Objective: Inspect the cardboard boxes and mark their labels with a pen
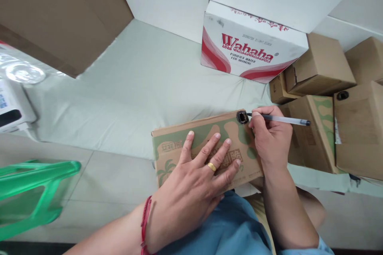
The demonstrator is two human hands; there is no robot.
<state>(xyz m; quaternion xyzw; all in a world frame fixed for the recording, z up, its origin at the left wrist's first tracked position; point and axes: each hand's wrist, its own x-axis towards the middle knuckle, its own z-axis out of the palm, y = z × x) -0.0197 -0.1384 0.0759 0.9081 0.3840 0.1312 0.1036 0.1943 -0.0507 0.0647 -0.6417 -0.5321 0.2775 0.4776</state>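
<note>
Left hand (194, 179) on cardboard box (243, 143)

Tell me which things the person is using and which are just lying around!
Seems part of the job:
green-printed cardboard box, under the left hand
pen, in the right hand, tip beside the box's black-edged patch

Seems just lying about:
Wahaha purified water carton
green plastic stool
white device, left
brown cardboard boxes, right (one has a similar black patch, so maybe related)

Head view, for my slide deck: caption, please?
Left hand spread on a green-printed carton, right hand holding a pen beside its dark patch.
</note>
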